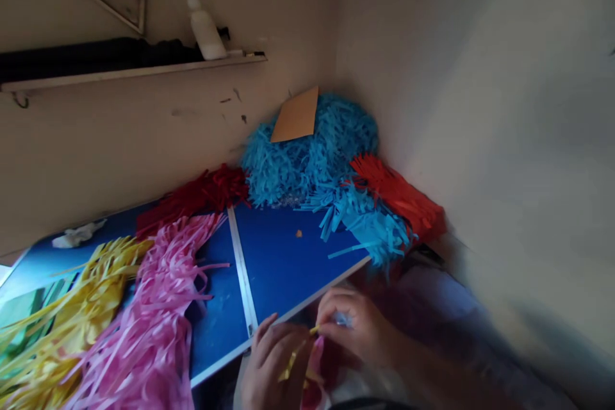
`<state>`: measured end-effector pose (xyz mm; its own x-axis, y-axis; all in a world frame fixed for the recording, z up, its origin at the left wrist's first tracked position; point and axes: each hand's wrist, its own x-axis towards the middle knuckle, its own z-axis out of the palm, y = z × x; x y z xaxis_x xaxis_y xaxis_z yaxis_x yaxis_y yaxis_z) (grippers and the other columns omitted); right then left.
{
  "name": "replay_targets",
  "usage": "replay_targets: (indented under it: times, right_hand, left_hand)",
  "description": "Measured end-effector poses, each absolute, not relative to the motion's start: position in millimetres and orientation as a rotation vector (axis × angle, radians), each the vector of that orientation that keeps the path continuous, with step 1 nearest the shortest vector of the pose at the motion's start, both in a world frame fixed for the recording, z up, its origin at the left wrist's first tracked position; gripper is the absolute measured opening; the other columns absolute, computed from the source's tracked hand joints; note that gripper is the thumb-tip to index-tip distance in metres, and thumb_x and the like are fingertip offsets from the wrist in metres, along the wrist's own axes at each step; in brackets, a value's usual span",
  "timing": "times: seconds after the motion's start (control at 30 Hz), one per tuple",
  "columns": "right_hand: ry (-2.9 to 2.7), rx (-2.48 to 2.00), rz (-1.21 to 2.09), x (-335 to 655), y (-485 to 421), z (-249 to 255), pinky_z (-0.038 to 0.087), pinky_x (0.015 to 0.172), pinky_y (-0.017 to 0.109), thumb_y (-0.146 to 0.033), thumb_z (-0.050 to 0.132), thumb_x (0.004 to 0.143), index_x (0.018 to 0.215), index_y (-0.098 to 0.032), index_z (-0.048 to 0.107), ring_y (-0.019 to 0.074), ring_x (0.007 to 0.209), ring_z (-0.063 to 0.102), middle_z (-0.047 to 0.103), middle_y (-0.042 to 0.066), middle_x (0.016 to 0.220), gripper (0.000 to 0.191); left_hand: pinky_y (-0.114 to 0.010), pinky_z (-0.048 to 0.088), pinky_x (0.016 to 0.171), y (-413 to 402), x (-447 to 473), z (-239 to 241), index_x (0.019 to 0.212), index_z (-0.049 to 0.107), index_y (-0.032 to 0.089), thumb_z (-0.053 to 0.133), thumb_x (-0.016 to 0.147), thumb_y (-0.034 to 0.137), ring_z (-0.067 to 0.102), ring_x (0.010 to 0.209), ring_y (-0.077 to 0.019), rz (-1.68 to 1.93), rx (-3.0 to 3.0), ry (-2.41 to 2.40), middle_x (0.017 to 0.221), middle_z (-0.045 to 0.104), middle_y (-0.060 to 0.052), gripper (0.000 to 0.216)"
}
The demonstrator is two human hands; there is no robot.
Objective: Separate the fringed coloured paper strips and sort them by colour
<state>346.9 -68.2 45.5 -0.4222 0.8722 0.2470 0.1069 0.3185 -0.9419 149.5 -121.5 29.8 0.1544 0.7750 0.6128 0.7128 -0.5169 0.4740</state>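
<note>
At the table's front edge, my right hand (358, 323) pinches the end of a yellow paper strip (314, 330) between thumb and fingers. Close beside it, my left hand (278, 359) has its fingers curled round more of the yellow strip. A pink strip (318, 353) hangs between the two hands; which hand grips it I cannot tell. Something small and shiny (343, 319) shows in my right palm, too blurred to name. My lap below lies in shadow.
On the blue table (273, 269) lie fringed papers: pink (148, 307), yellow (96, 295), green (24, 314), dark red (196, 195) and red (403, 195). A blue fringed pile (331, 141) bearing brown card (298, 116) fills the corner. A white bottle (206, 32) stands on a shelf (144, 70).
</note>
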Motion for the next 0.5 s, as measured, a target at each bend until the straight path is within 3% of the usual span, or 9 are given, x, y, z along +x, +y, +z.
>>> replay_targets:
  times: [0.1, 0.5]
  right_hand:
    - [-1.785, -0.875, 1.136, 347, -70, 45, 0.045, 0.074, 0.027, -0.016, 0.069, 0.084, 0.076, -0.020, 0.069, 0.0154, 0.079, 0.061, 0.067, 0.000, 0.079, 0.009]
    - [-1.910, -0.909, 0.866, 346, -71, 42, 0.045, 0.082, 0.031, -0.012, 0.065, 0.080, 0.074, -0.022, 0.066, 0.0168, 0.080, 0.063, 0.069, 0.000, 0.078, 0.011]
  left_hand:
    - [-0.033, 0.052, 0.096, -118, 155, 30, 0.089, 0.067, 0.025, 0.062, 0.087, 0.016, 0.071, 0.071, -0.0130, 1.301, 2.423, 1.459, 0.079, 0.074, 0.002, 0.011]
    - [-0.029, 0.051, 0.091, -114, 174, 25, 0.083, 0.060, 0.025, 0.060, 0.088, 0.018, 0.068, 0.066, -0.0123, 1.305, 2.334, 1.558, 0.073, 0.071, 0.005, 0.008]
